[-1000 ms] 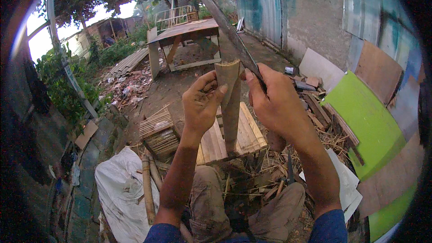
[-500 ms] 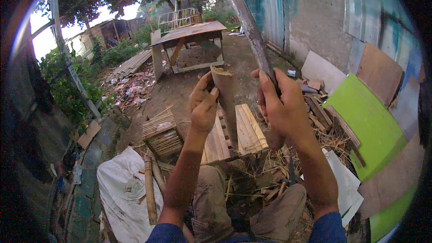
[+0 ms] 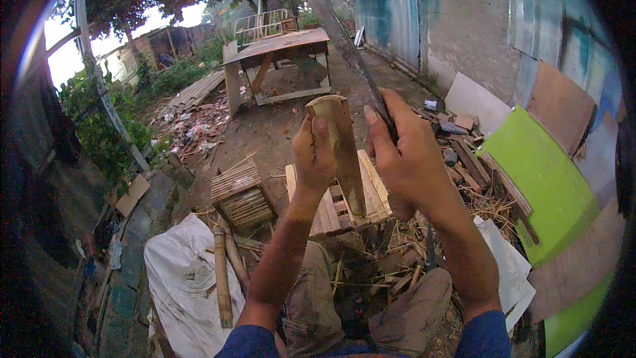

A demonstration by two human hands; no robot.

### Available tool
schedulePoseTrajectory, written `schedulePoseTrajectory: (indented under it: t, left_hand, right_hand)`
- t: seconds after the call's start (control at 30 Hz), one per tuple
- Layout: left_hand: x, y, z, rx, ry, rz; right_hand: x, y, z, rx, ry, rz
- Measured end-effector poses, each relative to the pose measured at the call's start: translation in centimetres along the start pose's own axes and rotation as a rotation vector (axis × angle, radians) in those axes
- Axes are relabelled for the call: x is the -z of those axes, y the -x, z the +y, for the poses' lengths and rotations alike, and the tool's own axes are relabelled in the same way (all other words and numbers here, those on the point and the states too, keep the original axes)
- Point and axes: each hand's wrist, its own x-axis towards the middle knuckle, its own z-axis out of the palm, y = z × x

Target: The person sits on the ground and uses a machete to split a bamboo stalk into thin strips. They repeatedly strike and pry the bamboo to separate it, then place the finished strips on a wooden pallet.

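Note:
My left hand (image 3: pixel 314 154) is closed on the edge of a split bamboo piece (image 3: pixel 346 149), which stands nearly upright. The lower end of the bamboo reaches down over a low slatted wooden stool (image 3: pixel 379 189) in front of my knees. In my right hand (image 3: pixel 412 152), fingers wrapped round its handle, is a machete (image 3: pixel 339 36). Its long dark blade points up and to the left, passing close to the top of the bamboo. From this view I cannot tell whether the blade touches it.
A small slatted bamboo stack (image 3: pixel 240 191) stands left of the stool. Bamboo poles (image 3: pixel 222 278) lie by a white sack (image 3: pixel 179 272). Scrap wood (image 3: pixel 472 162) and a green board (image 3: pixel 540 172) are on the right. Farther off stands a worn table (image 3: pixel 285 46).
The bamboo piece has turned so more of its broad face shows, and my left hand has moved slightly right and down. The machete now tilts further left, nearer the bamboo.

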Motion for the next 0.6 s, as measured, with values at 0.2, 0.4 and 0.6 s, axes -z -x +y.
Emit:
schedulePoseTrajectory:
  t: [0.2, 0.4, 0.6]
  left_hand:
    - [-1.4, 0.2, 0.2, -0.116, -0.299, 0.119]
    - [-1.5, 0.3, 0.2, -0.121, -0.393, 0.139]
    - [-1.3, 0.8, 0.3, -0.187, -0.477, 0.107]
  right_hand:
    - [-0.1, 0.5, -0.6, -0.059, 0.011, -0.032]
    - [-0.9, 0.7, -0.4, -0.016, -0.001, -0.005]
    - [-1.0, 0.9, -0.7, 0.012, -0.001, 0.011]
